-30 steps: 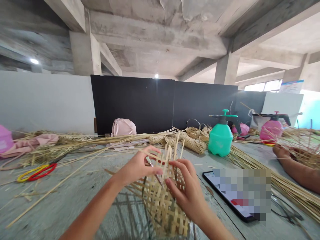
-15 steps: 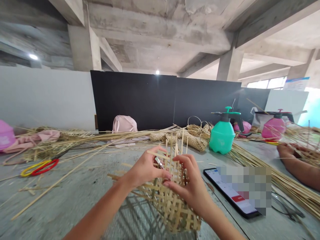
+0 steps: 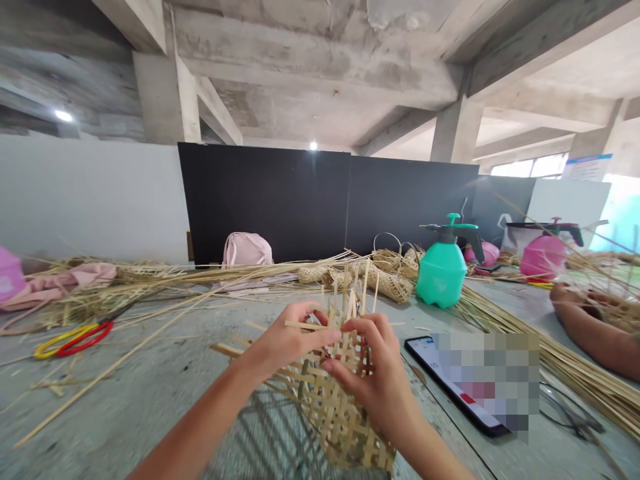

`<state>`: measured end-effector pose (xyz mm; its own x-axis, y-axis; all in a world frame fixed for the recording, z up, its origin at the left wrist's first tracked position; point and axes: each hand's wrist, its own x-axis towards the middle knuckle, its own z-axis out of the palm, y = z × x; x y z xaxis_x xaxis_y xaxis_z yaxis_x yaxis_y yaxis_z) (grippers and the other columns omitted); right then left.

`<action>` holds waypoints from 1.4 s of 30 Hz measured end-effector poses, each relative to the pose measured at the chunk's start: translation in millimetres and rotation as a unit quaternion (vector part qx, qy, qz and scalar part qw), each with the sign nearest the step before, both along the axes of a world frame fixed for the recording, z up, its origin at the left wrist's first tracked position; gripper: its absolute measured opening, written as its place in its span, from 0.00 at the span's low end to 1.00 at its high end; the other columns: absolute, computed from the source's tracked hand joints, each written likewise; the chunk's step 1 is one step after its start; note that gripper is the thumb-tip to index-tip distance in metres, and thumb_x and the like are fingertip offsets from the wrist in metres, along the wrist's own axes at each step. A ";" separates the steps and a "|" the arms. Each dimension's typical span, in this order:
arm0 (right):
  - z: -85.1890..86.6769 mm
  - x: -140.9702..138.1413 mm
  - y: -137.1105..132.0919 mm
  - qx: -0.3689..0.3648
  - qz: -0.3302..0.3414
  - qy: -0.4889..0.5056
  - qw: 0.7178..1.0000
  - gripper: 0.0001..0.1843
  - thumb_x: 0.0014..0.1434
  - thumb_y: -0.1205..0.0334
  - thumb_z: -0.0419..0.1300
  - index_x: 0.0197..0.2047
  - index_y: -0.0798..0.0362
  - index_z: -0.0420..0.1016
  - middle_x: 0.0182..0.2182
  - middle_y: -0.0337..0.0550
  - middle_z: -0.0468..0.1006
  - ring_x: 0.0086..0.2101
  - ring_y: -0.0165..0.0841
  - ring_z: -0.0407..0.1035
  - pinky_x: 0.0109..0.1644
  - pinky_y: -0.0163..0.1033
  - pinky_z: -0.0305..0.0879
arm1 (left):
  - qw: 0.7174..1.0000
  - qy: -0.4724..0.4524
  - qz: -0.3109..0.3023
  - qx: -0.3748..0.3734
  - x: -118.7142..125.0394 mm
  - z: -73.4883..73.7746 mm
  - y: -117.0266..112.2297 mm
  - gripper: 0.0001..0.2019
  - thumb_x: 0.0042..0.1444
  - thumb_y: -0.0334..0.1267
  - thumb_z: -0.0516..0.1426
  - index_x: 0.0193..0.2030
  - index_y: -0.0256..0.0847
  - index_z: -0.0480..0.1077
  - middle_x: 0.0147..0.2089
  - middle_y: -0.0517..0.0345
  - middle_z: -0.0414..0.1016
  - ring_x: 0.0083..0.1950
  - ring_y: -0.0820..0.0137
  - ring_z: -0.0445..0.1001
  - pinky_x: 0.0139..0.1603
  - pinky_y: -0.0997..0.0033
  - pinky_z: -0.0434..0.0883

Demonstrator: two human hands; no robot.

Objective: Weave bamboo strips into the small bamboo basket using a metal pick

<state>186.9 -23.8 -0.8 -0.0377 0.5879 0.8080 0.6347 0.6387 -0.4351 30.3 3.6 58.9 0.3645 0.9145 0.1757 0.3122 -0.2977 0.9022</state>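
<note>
A piece of open bamboo weaving (image 3: pixel 345 413) stands before me on the table, loose strip ends sticking out to the left and upward. My left hand (image 3: pixel 295 340) is closed at its upper left edge, fingers pinched round a pale bamboo strip (image 3: pixel 303 325) lying crosswise. From the right, my right hand (image 3: pixel 375 363) grips the weaving, its thumb on the near face and fingers curled over the top. A small shiny metal clip (image 3: pixel 327 354) shows between the two hands, mostly covered by fingers. Another metal glint sits among the upright strips.
Right of the weaving lie a phone (image 3: pixel 457 387), glasses (image 3: pixel 570 410) and long bamboo strips (image 3: pixel 540 340). Behind stands a green spray bottle (image 3: pixel 441 272). Scissors (image 3: pixel 75 339) lie left. Another person's arm (image 3: pixel 590 327) rests at far right.
My left fingers have shifted over the strip, and the silver clip seen in that hand before is now mostly hidden. The right hand keeps its hold. The view has moved slightly.
</note>
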 end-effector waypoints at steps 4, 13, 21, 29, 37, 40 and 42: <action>0.4 2.4 0.2 0.022 -0.042 -0.020 0.999 0.21 0.47 0.53 0.64 0.42 0.49 0.61 0.36 0.43 0.65 0.37 0.40 0.62 0.40 0.46 0.58 | 1.000 0.007 -0.015 0.006 -0.6 6.7 -2.6 0.09 0.46 0.42 0.59 0.29 0.39 0.70 0.30 0.61 0.71 0.34 0.69 0.70 0.36 0.71 0.65; 15.5 17.1 -3.5 0.026 0.003 -0.050 0.998 0.13 0.60 0.63 0.49 0.48 0.45 0.65 0.37 0.44 0.62 0.39 0.39 0.60 0.42 0.49 0.59 | 0.994 -0.030 -0.101 -0.006 1.8 7.5 -4.1 0.06 0.47 0.38 0.58 0.24 0.38 0.70 0.23 0.64 0.65 0.25 0.75 0.62 0.26 0.76 0.58; 20.3 21.8 0.8 -0.026 0.092 0.031 0.995 0.07 0.60 0.67 0.48 0.38 0.48 0.64 0.35 0.42 0.60 0.36 0.34 0.60 0.39 0.41 0.61 | 0.995 -0.023 -0.101 0.009 9.6 9.0 -10.0 0.06 0.46 0.37 0.57 0.22 0.38 0.70 0.22 0.64 0.63 0.24 0.76 0.59 0.25 0.75 0.55; 24.5 27.4 1.8 -0.054 0.133 0.051 0.988 0.06 0.59 0.64 0.50 0.36 0.49 0.67 0.32 0.40 0.61 0.33 0.32 0.61 0.37 0.38 0.62 | 0.990 -0.065 -0.126 0.022 8.0 0.8 -1.4 0.05 0.45 0.35 0.57 0.22 0.38 0.71 0.23 0.62 0.67 0.27 0.73 0.64 0.31 0.73 0.60; 24.9 29.1 4.4 -0.046 0.131 0.074 0.987 0.08 0.59 0.60 0.51 0.31 0.49 0.70 0.29 0.40 0.62 0.32 0.33 0.61 0.34 0.39 0.61 | 0.990 -0.066 -0.121 -0.005 7.9 0.2 -2.9 0.05 0.46 0.36 0.58 0.23 0.37 0.71 0.25 0.60 0.70 0.30 0.71 0.67 0.32 0.73 0.61; 23.9 25.8 2.9 -0.036 0.121 0.094 0.987 0.08 0.58 0.59 0.54 0.29 0.50 0.70 0.28 0.39 0.62 0.31 0.32 0.61 0.34 0.39 0.61 | 0.989 -0.083 -0.123 -0.010 8.2 0.1 -3.0 0.05 0.45 0.35 0.58 0.22 0.37 0.70 0.25 0.60 0.70 0.30 0.71 0.67 0.32 0.73 0.61; 24.1 22.7 0.8 -0.021 0.108 0.100 0.989 0.07 0.57 0.61 0.55 0.29 0.49 0.70 0.28 0.39 0.62 0.30 0.32 0.61 0.34 0.39 0.61 | 0.988 -0.093 -0.124 -0.020 8.1 0.1 -2.8 0.05 0.45 0.35 0.58 0.22 0.37 0.70 0.24 0.62 0.69 0.28 0.72 0.66 0.31 0.74 0.61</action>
